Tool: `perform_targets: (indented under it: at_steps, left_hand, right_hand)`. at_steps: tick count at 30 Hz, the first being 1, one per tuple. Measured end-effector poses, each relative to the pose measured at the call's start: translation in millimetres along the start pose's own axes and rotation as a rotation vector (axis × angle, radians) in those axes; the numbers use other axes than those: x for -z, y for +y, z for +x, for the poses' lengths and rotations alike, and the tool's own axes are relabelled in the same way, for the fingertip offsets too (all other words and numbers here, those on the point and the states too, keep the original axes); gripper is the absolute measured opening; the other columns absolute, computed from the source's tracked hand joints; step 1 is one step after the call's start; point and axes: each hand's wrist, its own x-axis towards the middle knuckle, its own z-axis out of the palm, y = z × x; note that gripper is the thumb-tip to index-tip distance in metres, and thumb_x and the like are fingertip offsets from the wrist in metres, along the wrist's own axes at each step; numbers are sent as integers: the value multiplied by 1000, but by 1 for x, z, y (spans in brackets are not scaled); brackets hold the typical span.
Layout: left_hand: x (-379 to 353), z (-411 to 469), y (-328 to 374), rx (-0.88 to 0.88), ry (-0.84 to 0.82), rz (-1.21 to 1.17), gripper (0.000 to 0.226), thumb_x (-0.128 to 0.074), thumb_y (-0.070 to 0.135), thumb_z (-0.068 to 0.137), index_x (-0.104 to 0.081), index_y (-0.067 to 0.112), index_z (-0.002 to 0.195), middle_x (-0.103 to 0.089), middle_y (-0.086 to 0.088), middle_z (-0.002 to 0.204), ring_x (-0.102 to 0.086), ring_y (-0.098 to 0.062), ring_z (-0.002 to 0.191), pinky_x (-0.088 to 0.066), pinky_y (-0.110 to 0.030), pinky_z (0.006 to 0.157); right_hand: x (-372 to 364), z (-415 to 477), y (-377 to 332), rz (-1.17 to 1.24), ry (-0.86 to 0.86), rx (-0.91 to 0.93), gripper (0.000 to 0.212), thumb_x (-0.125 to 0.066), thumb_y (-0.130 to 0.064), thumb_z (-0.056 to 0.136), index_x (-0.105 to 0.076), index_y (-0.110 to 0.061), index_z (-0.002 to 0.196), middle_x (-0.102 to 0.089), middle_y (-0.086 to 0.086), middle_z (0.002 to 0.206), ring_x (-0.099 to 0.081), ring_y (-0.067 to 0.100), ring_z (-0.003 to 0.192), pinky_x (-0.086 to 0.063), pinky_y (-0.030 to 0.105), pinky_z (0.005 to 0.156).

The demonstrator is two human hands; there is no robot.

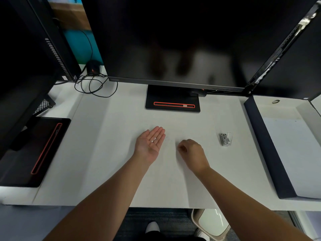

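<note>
Lying palm up just above the white desk (111, 136), the left hand (151, 142) has its fingers straight and close together, pointing away from the person, and two small white pieces (153, 140) sit side by side near the middle of its palm, touching or nearly touching each other. Just to its right, near but apart from it, the right hand (192, 153) is turned knuckles up with its fingers curled under toward the desktop; the fingertips are hidden in shadow beneath the hand, so whether they pinch anything cannot be told. Further right, well apart from both hands, a small clear container (226, 139) stands on the desk with grey metallic bits inside it. Beyond the hands, a large dark monitor (173, 40) spans the back of the desk on a flat black stand base (172, 101) that has a slot edged in orange-red. A second black base (34, 150) with a similar orange-red slot lies at the left edge of the desk, and a loop of black cables (93, 86) is gathered behind it near the monitor's left corner. At the right edge sits a shallow open box (267, 148) with dark outer walls and a white inside
</note>
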Motion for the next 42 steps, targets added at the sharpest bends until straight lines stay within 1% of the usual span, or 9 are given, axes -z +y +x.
perform_targets:
  at_steps: [5, 10, 15, 23, 26, 30, 34, 37, 42]
  left_hand:
    - [2, 1, 5, -18, -2, -13, 36, -34, 19, 102, -57, -5, 115, -65, -18, 111, -64, -27, 101, -48, -36, 93]
    - [4, 1, 9, -31, -2, -14, 35, -35, 18, 101, -58, -5, 113, -65, -18, 112, -64, -27, 102, -48, -36, 91]
    - [4, 0, 11, -36, -9, -15, 35, -34, 19, 101, -59, -5, 110, -64, -18, 113, -63, -28, 102, -48, -36, 93]
    - [5, 1, 12, -25, 9, -7, 36, -34, 19, 101, -59, -6, 110, -64, -19, 112, -64, -28, 102, -48, -37, 93]
    - [6, 1, 11, -20, 23, -4, 36, -34, 19, 101, -60, -6, 108, -65, -19, 112, -65, -28, 100, -49, -37, 91]
    - [6, -1, 9, -7, 13, 5, 36, -35, 19, 101, -59, -6, 109, -65, -19, 112, -63, -28, 103, -48, -37, 92]
    - [2, -2, 2, 8, 27, 32, 36, -34, 20, 102, -61, -4, 107, -66, -16, 107, -64, -24, 98, -50, -31, 80]
    - [-2, -4, -5, 16, 39, 70, 35, -35, 21, 101, -63, -1, 105, -66, -11, 96, -63, -19, 86, -50, -27, 73]
    - [-5, -7, -9, 24, 31, 65, 35, -35, 20, 101, -63, 0, 101, -67, -10, 97, -64, -18, 86, -50, -26, 71]
  right_hand:
    - [-1, 15, -5, 14, -47, 41, 11, -52, -4, 87, -63, -6, 83, -55, 2, 77, -48, 17, 73, -34, 23, 64]
    - [2, 37, -20, 44, -155, 128, 34, -60, -5, 85, -63, -11, 119, -59, 5, 94, -50, 17, 87, -37, 23, 76]
    - [-2, 46, -29, -38, -174, 177, 22, -57, -6, 87, -72, -7, 103, -68, 11, 98, -60, 26, 95, -48, 35, 84]
    - [-16, 31, -27, -102, 1, 142, 18, -48, -2, 92, -66, 0, 91, -63, 15, 90, -55, 30, 87, -36, 25, 71]
    - [-23, 29, -25, -114, 36, 113, 17, -47, 1, 91, -63, 0, 94, -61, 15, 92, -53, 30, 89, -34, 24, 72]
    - [-15, 32, -33, 56, 60, 36, 17, -45, -2, 93, -61, -2, 92, -61, 13, 91, -53, 26, 86, -38, 24, 73]
    - [-2, 26, -54, 183, 84, 138, 14, -50, -6, 92, -64, -7, 93, -62, 6, 90, -53, 17, 86, -42, 23, 77]
    - [-1, 23, -63, 138, 73, 200, 17, -53, -4, 87, -70, -8, 92, -64, 8, 87, -52, 21, 87, -44, 28, 77]
    - [4, 21, -62, 84, 48, 211, 23, -54, 0, 82, -71, -7, 96, -65, 12, 86, -51, 25, 87, -45, 31, 75]
